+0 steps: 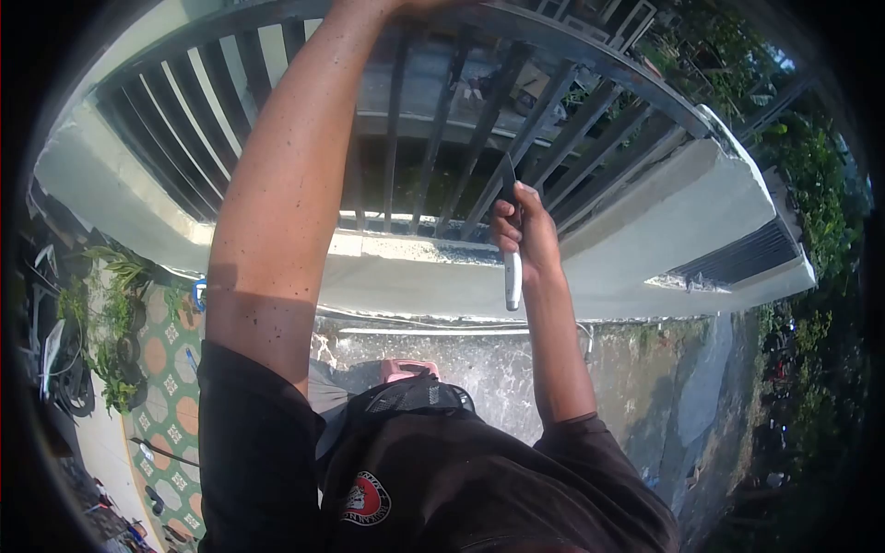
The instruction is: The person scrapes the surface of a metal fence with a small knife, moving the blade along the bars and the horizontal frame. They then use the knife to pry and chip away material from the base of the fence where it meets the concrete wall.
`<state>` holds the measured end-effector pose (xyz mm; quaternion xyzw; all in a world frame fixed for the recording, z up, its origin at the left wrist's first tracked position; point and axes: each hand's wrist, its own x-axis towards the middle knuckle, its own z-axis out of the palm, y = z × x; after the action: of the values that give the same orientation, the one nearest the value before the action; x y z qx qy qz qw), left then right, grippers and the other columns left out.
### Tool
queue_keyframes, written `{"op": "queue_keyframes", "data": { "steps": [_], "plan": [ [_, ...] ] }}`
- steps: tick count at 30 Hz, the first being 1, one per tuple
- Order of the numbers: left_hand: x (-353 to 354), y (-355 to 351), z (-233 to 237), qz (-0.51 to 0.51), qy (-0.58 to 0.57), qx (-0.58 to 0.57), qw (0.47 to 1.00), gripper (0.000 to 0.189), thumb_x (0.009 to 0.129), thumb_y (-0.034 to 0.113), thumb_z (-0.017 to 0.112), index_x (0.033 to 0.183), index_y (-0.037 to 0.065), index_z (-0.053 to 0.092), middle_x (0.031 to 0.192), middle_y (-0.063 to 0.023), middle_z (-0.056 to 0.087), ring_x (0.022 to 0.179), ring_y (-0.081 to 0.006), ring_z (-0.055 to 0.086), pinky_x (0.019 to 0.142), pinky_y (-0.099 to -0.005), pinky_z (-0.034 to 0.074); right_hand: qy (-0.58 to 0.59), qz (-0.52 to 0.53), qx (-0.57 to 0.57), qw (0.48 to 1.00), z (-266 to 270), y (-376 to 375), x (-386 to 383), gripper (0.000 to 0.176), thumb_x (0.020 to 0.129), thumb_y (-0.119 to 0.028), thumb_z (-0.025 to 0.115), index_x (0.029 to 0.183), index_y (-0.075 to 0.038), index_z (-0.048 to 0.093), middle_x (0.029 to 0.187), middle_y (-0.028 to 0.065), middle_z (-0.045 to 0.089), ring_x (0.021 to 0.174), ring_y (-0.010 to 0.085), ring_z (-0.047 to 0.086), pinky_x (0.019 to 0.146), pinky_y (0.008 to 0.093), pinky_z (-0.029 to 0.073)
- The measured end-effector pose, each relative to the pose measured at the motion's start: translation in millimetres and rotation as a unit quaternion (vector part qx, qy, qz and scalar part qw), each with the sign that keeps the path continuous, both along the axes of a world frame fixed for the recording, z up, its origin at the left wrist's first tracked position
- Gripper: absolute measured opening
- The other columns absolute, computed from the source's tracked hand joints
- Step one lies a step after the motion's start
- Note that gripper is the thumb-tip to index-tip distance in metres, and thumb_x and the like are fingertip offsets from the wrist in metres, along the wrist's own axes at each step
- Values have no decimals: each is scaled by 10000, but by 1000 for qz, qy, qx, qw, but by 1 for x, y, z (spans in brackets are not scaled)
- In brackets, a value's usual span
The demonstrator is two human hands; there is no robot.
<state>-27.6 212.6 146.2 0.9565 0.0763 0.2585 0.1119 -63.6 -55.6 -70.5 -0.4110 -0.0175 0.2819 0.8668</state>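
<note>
In my right hand (525, 226) is a knife with a white handle (513, 281) and a dark blade (507, 180) that points up. The fingers are wrapped around it, in front of the bars of a dark metal railing (438, 129). My left arm reaches up across the railing, with dark specks on its skin. Only part of my left hand (419, 5) shows at the top edge of the view, near the railing's curved top rail (572, 37). Its fingers are out of sight.
The railing stands on a pale low wall (424, 276) with flaking paint and debris along its ledge. Below are a rough concrete floor (627, 387) and a pink object (410, 369). Patterned tiles (166, 369), plants (115, 323) and a motorcycle (64, 359) are at left.
</note>
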Motion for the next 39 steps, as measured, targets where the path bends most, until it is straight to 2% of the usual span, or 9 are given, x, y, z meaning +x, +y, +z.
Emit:
{"op": "queue_keyframes", "data": {
  "steps": [5, 6, 9, 13, 14, 17, 22, 32, 39],
  "plan": [
    [-7, -14, 22, -25, 166, -112, 979, 583, 875, 603, 579, 835, 39, 723, 759, -81, 679, 691, -221, 619, 677, -398, 482, -14, -55, 50, 997, 36, 5, 26, 173, 985, -241, 526, 969, -111, 414, 733, 12, 463, 481, 45, 352, 358, 180, 291],
    [31, 12, -14, -65, 78, 30, 994, 875, 654, 937, 422, 796, 143, 761, 556, -85, 577, 651, -204, 672, 757, -493, 524, -66, -71, 40, 995, 57, 6, 19, 169, 988, -243, 522, 992, -107, 421, 737, 10, 460, 480, 45, 348, 361, 181, 291],
    [44, 27, -16, -62, 90, 56, 992, 843, 690, 921, 413, 671, 135, 717, 427, -9, 402, 537, -145, 609, 700, -479, 516, -233, -158, 56, 958, 109, -4, 11, 209, 1010, -258, 466, 1140, -118, 381, 771, 10, 441, 520, 62, 375, 404, 208, 323],
    [26, 7, -7, -26, 73, 71, 994, 856, 705, 908, 414, 678, 106, 712, 459, -15, 472, 576, -150, 631, 680, -455, 531, -253, -143, 163, 943, 110, -43, 31, 240, 1003, -241, 462, 1182, -102, 384, 784, 22, 454, 524, 73, 391, 418, 218, 347],
    [27, 8, -4, -17, 121, 41, 992, 1016, 583, 995, 333, 784, 95, 759, 697, -140, 677, 839, -271, 706, 833, -437, 524, -228, -157, 76, 958, 104, -42, 23, 242, 994, -228, 465, 1183, -100, 385, 796, 27, 463, 526, 80, 404, 422, 229, 358],
    [22, 9, -2, -112, 96, 102, 984, 1009, 627, 966, 351, 975, 111, 759, 750, -145, 699, 892, -274, 693, 906, -421, 486, -155, -130, -50, 978, 70, -35, 21, 314, 944, -162, 494, 1226, -87, 378, 851, 51, 495, 541, 96, 444, 437, 264, 394],
    [17, -7, 12, 23, 158, -11, 987, 945, 693, 895, 420, 908, 38, 755, 784, -144, 711, 895, -267, 681, 907, -379, 455, -267, -182, -135, 937, 50, -9, 19, 393, 940, -138, 530, 1272, 6, 376, 900, 86, 551, 577, 102, 494, 474, 263, 460],
    [18, -13, 9, 30, 122, -2, 992, 938, 711, 865, 433, 838, -11, 742, 772, -146, 699, 822, -258, 653, 827, -377, 459, 105, -110, -101, 983, -198, -13, -33, 397, 894, -85, 564, 1222, -43, 344, 942, 115, 538, 557, 128, 497, 414, 287, 450],
    [23, -4, 6, 34, 147, -26, 988, 914, 735, 833, 441, 979, 0, 726, 773, -129, 690, 781, -238, 608, 810, -365, 432, 251, -112, -138, 952, -268, -47, -84, 605, 862, -31, 525, 1394, -55, 238, 1072, 166, 505, 618, 220, 600, 460, 343, 543]
  ]
}}
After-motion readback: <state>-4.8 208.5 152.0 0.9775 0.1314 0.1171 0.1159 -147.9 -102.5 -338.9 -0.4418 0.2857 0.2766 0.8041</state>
